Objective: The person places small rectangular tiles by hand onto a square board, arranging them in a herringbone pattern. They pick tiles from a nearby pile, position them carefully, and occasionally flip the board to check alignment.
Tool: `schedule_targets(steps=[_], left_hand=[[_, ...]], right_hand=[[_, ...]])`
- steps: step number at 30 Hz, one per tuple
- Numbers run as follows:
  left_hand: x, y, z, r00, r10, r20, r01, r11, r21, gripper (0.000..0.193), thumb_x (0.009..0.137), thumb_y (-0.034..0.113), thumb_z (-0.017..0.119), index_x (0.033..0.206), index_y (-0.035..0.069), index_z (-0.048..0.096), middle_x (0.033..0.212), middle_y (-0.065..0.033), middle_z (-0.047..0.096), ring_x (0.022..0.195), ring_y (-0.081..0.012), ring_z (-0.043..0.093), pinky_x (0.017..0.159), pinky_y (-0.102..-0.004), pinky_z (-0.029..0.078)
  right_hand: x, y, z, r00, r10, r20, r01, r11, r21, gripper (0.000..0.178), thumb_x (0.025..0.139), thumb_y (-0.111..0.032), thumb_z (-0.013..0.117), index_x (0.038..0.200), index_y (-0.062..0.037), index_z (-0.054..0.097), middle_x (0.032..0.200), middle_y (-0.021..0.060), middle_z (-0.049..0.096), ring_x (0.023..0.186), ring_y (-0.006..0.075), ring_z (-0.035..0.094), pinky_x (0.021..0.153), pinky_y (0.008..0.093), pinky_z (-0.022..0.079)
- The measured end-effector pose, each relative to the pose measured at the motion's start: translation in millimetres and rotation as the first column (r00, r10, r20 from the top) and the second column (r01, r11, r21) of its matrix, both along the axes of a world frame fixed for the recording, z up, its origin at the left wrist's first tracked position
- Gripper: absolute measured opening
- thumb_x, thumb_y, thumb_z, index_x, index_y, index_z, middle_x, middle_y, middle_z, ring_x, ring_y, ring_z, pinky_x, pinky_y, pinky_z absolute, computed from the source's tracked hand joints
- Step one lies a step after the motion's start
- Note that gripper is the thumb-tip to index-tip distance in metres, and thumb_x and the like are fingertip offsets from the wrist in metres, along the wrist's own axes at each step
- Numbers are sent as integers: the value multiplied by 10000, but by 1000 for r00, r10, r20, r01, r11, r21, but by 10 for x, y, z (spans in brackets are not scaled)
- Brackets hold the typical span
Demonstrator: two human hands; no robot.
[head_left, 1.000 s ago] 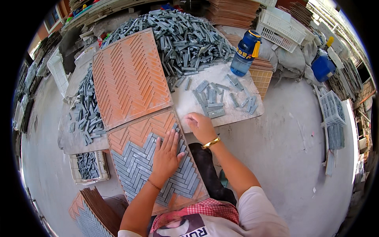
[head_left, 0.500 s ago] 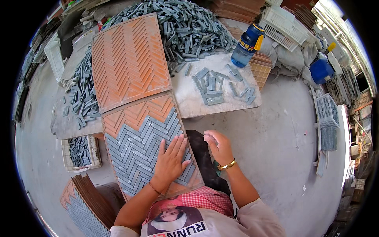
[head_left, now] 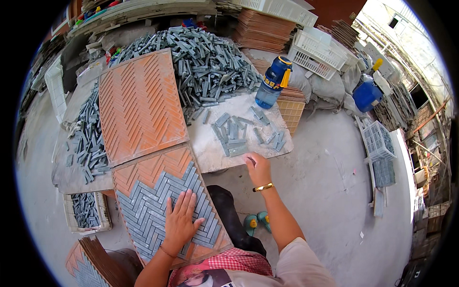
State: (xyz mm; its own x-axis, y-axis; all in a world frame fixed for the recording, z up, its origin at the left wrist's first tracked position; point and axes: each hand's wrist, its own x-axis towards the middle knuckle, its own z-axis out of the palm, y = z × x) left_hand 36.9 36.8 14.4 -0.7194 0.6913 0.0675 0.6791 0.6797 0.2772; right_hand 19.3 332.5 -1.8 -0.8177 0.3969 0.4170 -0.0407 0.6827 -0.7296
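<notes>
My left hand lies flat, fingers spread, on grey stone strips set herringbone-fashion in an orange grooved mould tray. Bare zigzag grooves show along that tray's far end. Beyond it, a second orange mould tray has all its grooves unfilled. My right hand, with a gold bracelet at the wrist, is at the table's front edge, close to some loose stone strips. Its fingers are curled together; whatever may be between them is too small to make out.
Behind the trays rises a big heap of stone strips. A blue water bottle stands on the pale tabletop. A white crate of strips sits low at left, near stacked filled trays. White crates are at the back right.
My right hand has moved forward from beside the tray to the table's edge near the loose strips, its fingers curling in. My left hand stays flat on the laid strips. The view has tilted up.
</notes>
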Motion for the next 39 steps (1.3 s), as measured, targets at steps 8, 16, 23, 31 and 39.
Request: schedule_targets(steps=[8, 16, 23, 31, 39], left_hand=[[23, -3, 21, 1000, 28, -11, -28, 999, -20, 715, 810, 508, 485, 1342, 42, 379, 1404, -110, 362, 1316, -257, 297, 1074, -529, 142], [4, 37, 47, 999, 25, 42, -23, 999, -30, 726, 805, 496, 501, 1336, 17, 376, 1403, -137, 355, 1323, -284, 281, 1076, -541, 112], [17, 24, 63, 997, 26, 79, -22, 999, -48, 730, 808, 469, 499, 1337, -14, 356, 1419, -164, 324, 1337, -308, 252, 1081, -536, 92], [16, 42, 44, 998, 32, 63, -30, 999, -34, 731, 778, 456, 547, 1315, -14, 388, 1395, -165, 357, 1323, -315, 275, 1073, -551, 98], [12, 55, 76, 996, 37, 77, -34, 999, -41, 731, 767, 421, 574, 1323, -10, 378, 1400, -166, 349, 1325, -317, 270, 1075, -551, 92]], right_hand=[[-291, 556, -2, 992, -126, 19, 120, 976, 183, 85, 769, -40, 588, 842, -28, 629, 775, 134, 638, 697, 294, 615, 645, 342, 480], [-511, 1294, -44, 962, -272, 15, 271, 962, 32, 60, 755, -61, 609, 809, -45, 628, 743, 137, 626, 664, 284, 604, 623, 353, 473], [-588, 1364, 100, 967, -238, 90, 233, 970, 67, 76, 766, -85, 599, 826, -55, 635, 769, 140, 634, 712, 298, 610, 639, 360, 471], [-1079, 1617, -27, 923, -330, 196, 257, 910, 325, 102, 746, -123, 635, 833, -70, 637, 831, 142, 645, 796, 327, 602, 730, 421, 473], [-1195, 1378, 87, 862, -101, 497, -14, 975, 222, 208, 671, -165, 728, 837, -69, 646, 854, 122, 634, 812, 313, 593, 717, 377, 484]])
